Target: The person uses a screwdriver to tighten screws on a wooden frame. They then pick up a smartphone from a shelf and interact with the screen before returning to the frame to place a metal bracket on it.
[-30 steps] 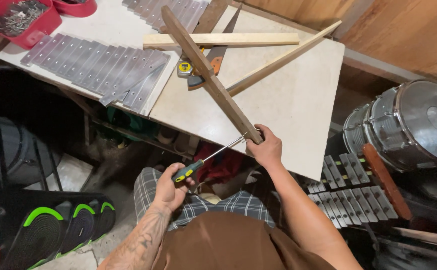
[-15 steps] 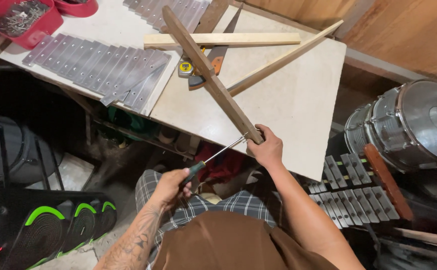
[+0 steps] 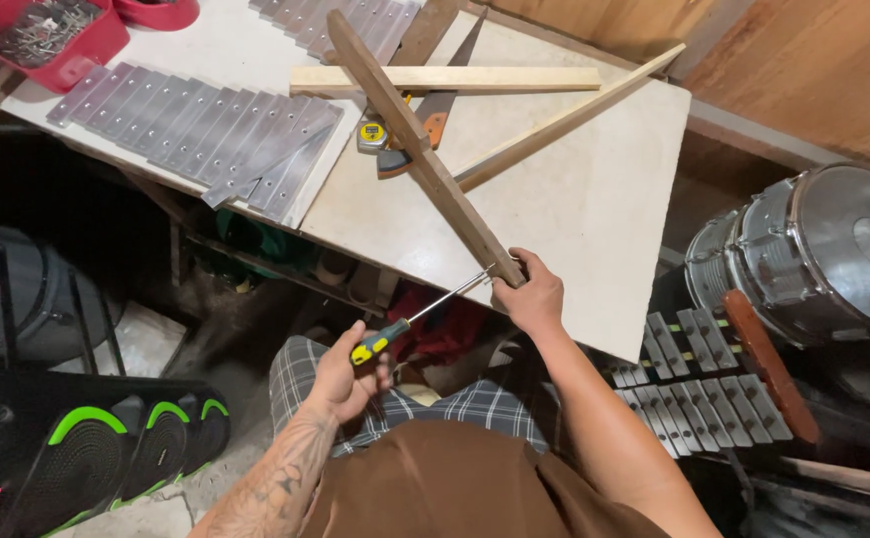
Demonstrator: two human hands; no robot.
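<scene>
**Screwdriver tip at the near end of a dark wood strip**

So the right hand (image 3: 532,297) sits just right of frame centre, fingers wrapped tight around the near end of a long dark wooden strip (image 3: 410,130). The strip runs from that grip diagonally up and left across the pale tabletop (image 3: 594,199), its far end near the top edge of the frame.

The left hand (image 3: 340,384), below centre, is closed around the yellow and dark handle of 1 screwdriver (image 3: 420,316). The shaft angles up and right, and the tip meets the strip right at the right hand's fingers. Can't tell if it's sitting in a screw.

Counting what's on the table: 2 pale wood battens (image 3: 445,78) crossing under the dark strip, 1 yellow tape measure (image 3: 372,133) just left of the strip, 1 handsaw (image 3: 435,110) partly hidden under it. Upper left there's a row of flat metal bars (image 3: 196,125), too overlapped to count, plus 1 red tray of screws (image 3: 41,30). At the right edge, 1 shiny drum (image 3: 833,249).
</scene>
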